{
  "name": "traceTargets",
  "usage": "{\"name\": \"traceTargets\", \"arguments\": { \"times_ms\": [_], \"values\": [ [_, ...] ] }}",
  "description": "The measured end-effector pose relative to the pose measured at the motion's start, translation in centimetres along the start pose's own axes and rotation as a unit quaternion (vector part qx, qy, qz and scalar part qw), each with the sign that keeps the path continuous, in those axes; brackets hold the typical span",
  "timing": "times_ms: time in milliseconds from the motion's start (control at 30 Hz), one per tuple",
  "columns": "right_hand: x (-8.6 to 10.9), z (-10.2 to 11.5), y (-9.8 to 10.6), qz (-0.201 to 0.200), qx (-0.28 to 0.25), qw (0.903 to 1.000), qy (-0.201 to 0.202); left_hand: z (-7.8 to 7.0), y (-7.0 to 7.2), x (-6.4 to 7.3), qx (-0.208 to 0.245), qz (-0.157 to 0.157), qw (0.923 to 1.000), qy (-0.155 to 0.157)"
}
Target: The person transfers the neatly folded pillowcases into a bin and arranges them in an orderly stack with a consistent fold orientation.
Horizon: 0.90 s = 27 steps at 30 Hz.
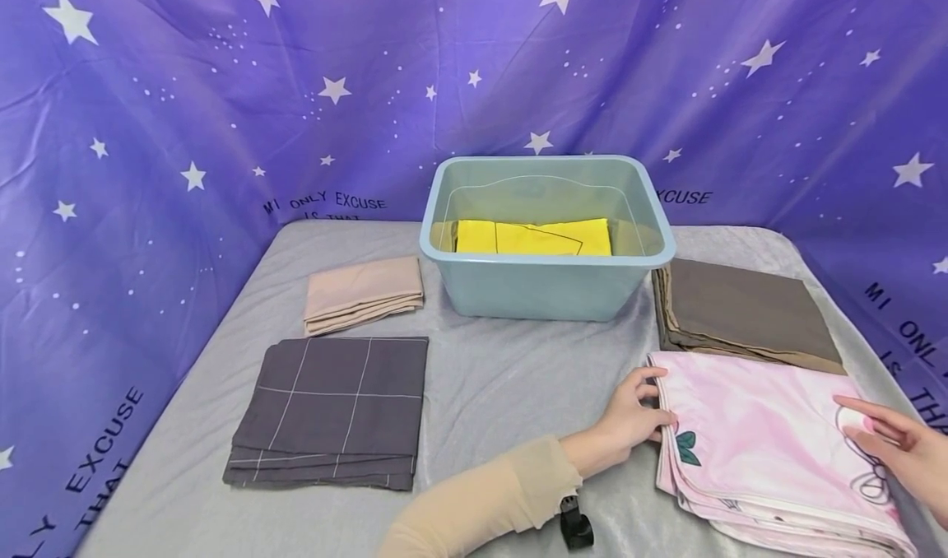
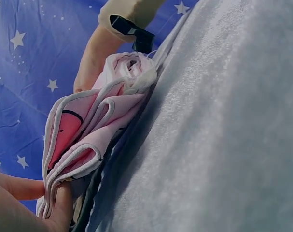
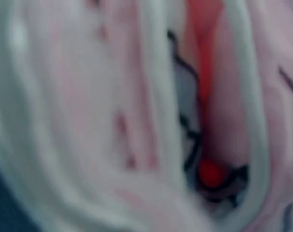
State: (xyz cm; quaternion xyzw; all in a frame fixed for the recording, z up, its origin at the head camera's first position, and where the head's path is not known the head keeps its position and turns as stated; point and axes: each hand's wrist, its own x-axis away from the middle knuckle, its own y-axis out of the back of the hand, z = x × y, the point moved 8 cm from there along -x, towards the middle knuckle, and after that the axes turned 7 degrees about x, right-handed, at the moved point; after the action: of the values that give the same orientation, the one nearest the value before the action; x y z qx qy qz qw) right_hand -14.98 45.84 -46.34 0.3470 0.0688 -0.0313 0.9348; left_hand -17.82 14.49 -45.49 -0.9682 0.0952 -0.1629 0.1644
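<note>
A folded pink cloth with pale bound edges and a printed green leaf lies at the front right of the table. My left hand pinches its left edge. The left wrist view shows the thumb and a finger gripping the layered folds. On the right side of the same cloth, my right hand rests with thumb and forefinger stretched out on top; its other fingers are partly hidden. The right wrist view is blurred and filled by the pink cloth's folds.
A blue-grey bin at the back holds a folded yellow cloth. Behind the pink cloth lies a folded brown cloth. At left are a folded beige cloth and a dark checked cloth. A starry purple curtain surrounds the table.
</note>
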Motion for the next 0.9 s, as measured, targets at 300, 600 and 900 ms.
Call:
{"name": "traceTargets", "arguments": {
  "times_ms": [300, 600, 900],
  "values": [
    [0.0, 1.8, -0.1, 0.02, -0.019, 0.9996, -0.011, -0.7, 0.4, 0.1, 0.012, 0.008, 0.9999, 0.001],
    [-0.3, 4.1, -0.3, 0.025, 0.001, 0.9997, -0.004, -1.8, 1.2, 0.5, -0.005, 0.004, 0.9999, -0.012],
    [-1.0, 2.9, -0.3, -0.003, 0.02, 0.9997, -0.017, -2.7, 2.0, 0.6, 0.006, 0.006, 0.9999, -0.011]
  ]
}}
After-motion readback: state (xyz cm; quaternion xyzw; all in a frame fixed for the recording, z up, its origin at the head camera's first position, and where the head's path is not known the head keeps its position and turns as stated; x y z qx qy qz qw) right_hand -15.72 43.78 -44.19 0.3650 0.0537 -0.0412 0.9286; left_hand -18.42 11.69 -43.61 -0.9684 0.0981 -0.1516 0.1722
